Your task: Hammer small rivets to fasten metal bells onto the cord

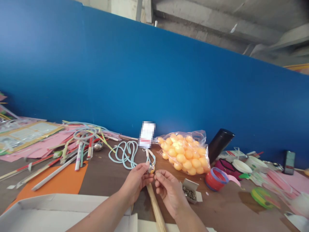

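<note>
Head view: the left hand (136,180) has its fingers gripping a shiny ball (151,167) above the bench (101,175), likely steadying it; the right hand (170,190) pinches its fingers beside it, contents unclear; an open box (191,184) sits near, apparently for reach.

The one camera, worn on the person's head, looked from above and behind the left hand (137,178) and the right hand (171,190), forward and somewhat down across the tabletop (100,175). Both hands were near it, low in the view's middle. The blue wall (154,77) beyond filled most of the view, its top edge slanting down rightward; the ceiling (205,24) showed at upper right.
</note>
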Available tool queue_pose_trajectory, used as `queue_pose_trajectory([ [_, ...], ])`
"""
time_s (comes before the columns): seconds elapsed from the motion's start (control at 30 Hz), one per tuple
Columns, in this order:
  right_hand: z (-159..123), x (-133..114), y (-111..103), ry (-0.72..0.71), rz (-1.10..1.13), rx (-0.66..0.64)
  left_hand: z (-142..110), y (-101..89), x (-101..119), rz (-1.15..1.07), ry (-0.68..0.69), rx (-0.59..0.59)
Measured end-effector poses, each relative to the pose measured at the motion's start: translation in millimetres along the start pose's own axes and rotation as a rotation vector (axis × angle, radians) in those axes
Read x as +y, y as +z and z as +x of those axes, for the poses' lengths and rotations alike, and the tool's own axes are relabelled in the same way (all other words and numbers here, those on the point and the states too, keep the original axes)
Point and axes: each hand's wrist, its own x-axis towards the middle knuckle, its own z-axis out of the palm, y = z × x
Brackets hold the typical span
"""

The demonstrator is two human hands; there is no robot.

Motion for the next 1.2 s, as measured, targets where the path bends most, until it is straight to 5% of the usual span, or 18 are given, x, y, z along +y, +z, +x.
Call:
queue_pose_trajectory([
  [1.2,4.4,5.5,-7.3,0.043,0.059,-0.041,-4.0,4.3,-2.3,0.157,0.026,-0.017],
])
